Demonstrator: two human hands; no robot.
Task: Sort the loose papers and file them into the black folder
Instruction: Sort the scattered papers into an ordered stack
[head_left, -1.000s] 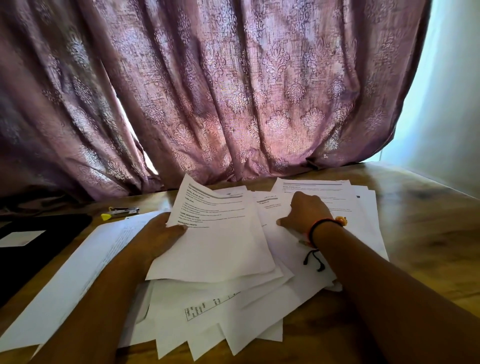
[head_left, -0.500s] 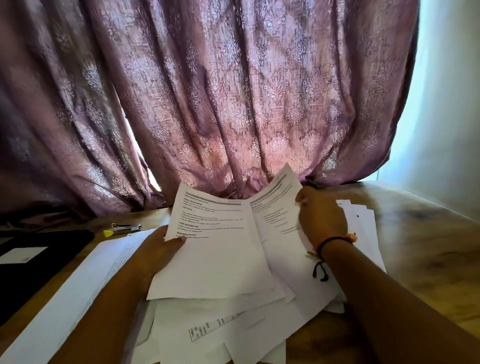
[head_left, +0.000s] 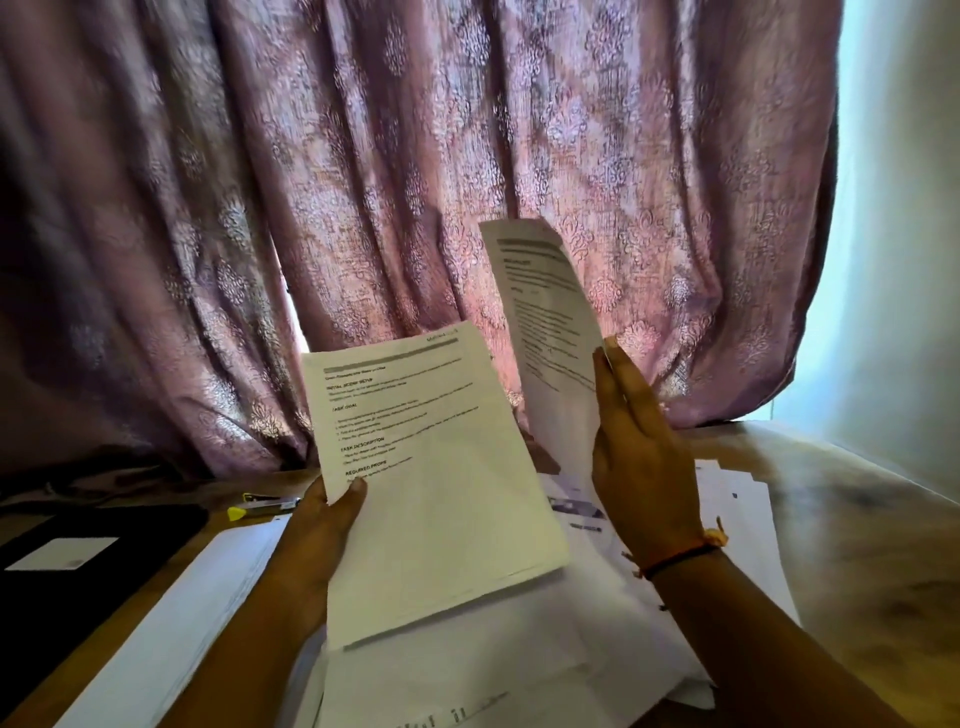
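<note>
Since the earlier frame the printed sheet (head_left: 545, 332) has been lifted off the loose pile (head_left: 519, 675) and raised upright by the right hand (head_left: 644, 457), fingers together, nearly straight along its edge, thumb hidden. A printed sheaf (head_left: 436, 483) is pinched by the left hand (head_left: 322, 525), thumb on front. Headings should be compared before stacking. The black folder (head_left: 78, 571) lies left of the left hand.

My left hand (head_left: 322, 525) shows only its thumb; the fingers lie behind the front sheet (head_left: 436, 483). The thumb of my right hand (head_left: 641, 457) is out of sight. Print on the raised sheet (head_left: 550, 322) is blurred and unreadable. The black folder (head_left: 156, 540) is cut off at the left edge, the loose pile (head_left: 467, 686) at the bottom.
</note>
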